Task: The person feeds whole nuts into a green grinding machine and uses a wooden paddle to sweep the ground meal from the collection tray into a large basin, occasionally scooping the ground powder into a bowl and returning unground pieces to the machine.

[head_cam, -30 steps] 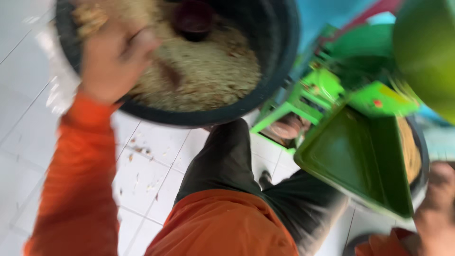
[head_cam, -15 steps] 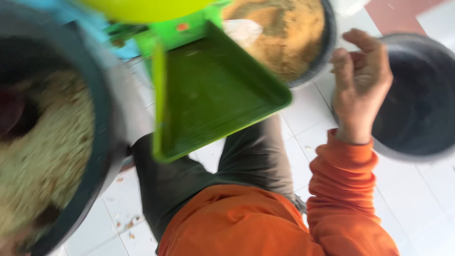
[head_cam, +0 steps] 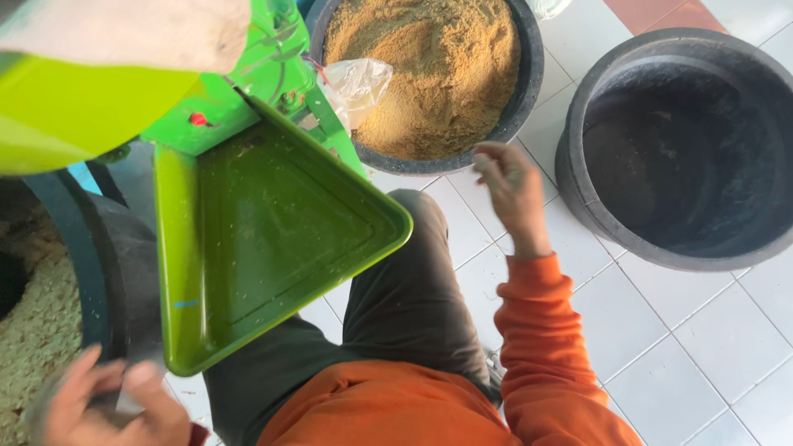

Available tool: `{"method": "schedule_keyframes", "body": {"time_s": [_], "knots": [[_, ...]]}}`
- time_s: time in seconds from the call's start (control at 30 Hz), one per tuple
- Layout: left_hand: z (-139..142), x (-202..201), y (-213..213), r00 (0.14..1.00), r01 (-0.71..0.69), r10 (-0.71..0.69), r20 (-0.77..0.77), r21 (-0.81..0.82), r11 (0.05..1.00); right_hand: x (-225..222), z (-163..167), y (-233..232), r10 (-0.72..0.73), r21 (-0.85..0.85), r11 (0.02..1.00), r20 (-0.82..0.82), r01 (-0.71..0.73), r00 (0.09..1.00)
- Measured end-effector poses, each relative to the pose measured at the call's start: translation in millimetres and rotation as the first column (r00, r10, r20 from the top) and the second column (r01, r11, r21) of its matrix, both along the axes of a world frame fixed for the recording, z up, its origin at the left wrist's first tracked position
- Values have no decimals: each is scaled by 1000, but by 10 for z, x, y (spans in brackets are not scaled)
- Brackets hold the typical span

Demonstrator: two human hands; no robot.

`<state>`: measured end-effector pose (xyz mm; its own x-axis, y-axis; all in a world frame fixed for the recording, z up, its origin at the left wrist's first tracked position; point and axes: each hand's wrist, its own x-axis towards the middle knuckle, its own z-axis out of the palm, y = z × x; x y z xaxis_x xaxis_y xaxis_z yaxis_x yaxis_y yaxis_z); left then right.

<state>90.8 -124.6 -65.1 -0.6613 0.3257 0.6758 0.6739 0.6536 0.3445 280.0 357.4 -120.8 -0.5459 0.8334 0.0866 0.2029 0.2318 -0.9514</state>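
My right hand (head_cam: 514, 192) hovers above my knee, fingers loosely bent and apart, nothing in it. It is just in front of a black tub (head_cam: 529, 91) full of brown ground meal. My left hand (head_cam: 103, 406) is at the bottom left corner, blurred, its fingers on the rim of another black tub (head_cam: 99, 272) that holds pale grain (head_cam: 33, 347). Whether it grips the rim I cannot tell. Between the hands a green tray (head_cam: 264, 239) slopes out from a green machine (head_cam: 91, 107) over my lap.
An empty black tub (head_cam: 686, 140) stands on the white tiled floor (head_cam: 710, 347) at the right. A crumpled clear plastic bag (head_cam: 357, 81) lies at the meal tub's near rim. My knees in dark trousers (head_cam: 413, 314) sit under the tray.
The view has swung right and steadied. My right hand has dropped lower and its fingers have curled in. My left hand has come into view at the grain tub's rim.
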Motion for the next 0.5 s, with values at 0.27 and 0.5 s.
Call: {"method": "schedule_keyframes", "body": {"time_s": [0.27, 0.5], "knots": [[952, -333, 426, 935, 7, -103, -340, -273, 962, -510, 522, -195, 93, 93, 993, -171, -78, 981], [383, -179, -1198, 583, -727, 809, -72, 399, 559, -418, 1062, -555, 66, 223, 975, -382, 23, 922]]}}
